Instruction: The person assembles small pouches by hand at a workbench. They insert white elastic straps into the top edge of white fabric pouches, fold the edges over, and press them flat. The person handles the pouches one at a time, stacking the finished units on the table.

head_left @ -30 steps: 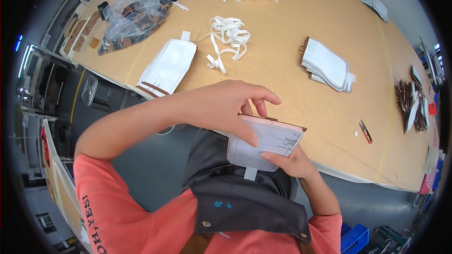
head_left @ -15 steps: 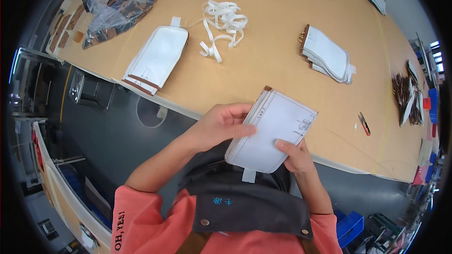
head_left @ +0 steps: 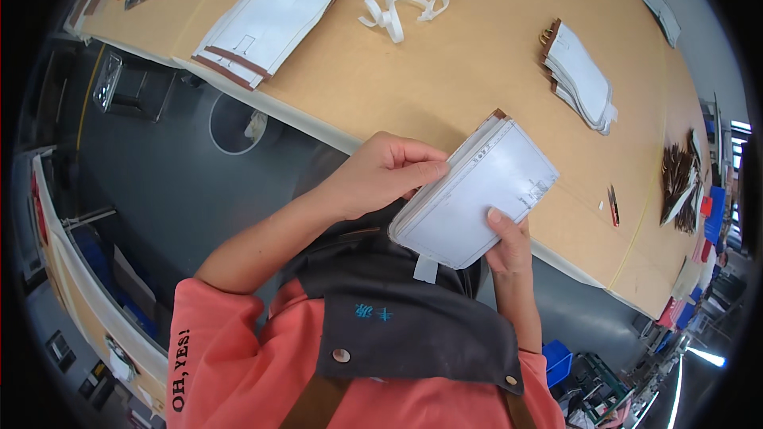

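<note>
Both hands' grip holds a white pouch, flat, seemingly brown-trimmed.

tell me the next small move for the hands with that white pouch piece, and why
Probably lower the white pouch piece onto the bare tabletop just ahead. The left hand pinches its left edge, the right hand props its lower corner, and it is held in the air at the table's edge, while finished-looking stacks already lie flat on the board.

White pouch with brown trim; tan table; coral sleeve.
</note>
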The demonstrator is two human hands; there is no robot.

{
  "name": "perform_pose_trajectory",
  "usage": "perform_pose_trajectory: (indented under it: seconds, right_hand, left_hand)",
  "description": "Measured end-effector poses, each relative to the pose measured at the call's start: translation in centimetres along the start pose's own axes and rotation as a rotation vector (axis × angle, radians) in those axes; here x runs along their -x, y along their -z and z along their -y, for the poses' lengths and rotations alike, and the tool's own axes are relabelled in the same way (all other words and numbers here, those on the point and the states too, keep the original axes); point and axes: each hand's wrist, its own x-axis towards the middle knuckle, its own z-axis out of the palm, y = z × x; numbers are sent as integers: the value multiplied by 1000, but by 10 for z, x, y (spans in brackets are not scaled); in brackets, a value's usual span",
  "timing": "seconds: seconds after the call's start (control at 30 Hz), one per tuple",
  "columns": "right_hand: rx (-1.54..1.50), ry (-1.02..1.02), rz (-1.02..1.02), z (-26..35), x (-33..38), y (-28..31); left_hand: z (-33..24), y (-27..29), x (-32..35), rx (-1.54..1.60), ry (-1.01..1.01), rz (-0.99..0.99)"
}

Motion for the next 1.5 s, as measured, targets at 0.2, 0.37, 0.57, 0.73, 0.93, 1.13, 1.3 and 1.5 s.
perform_pose_trajectory:
  seconds: [0.2,0.37,0.57,0.73,0.93,1.13,1.3,1.5]
  right_hand:
    - [-46,5,24,-3,-4,3]
    - [-29,-18,1,-3,-6,2]
    - [60,-26,-9,-4,-10,3]
    - [70,-20,-4,-6,-13,3]
    - [97,10,0,-6,-13,0]
    - [92,-4,-9,-8,-13,3]
    - [79,-4,-11,-7,-13,3]
    - [73,-21,-40,-8,-13,2]
  left_hand:
    - [-1,7,4,-163,-21,-26]
    - [1,14,5,-169,11,-12]
    - [8,10,8,-248,-47,-123]
    - [2,-2,17,-659,-263,-290]
    - [6,-5,20,-974,-529,-391]
    - [-1,-5,21,-779,-385,-354]
    - [-8,-5,23,-760,-328,-315]
    - [-12,-13,25,-872,-383,-349]
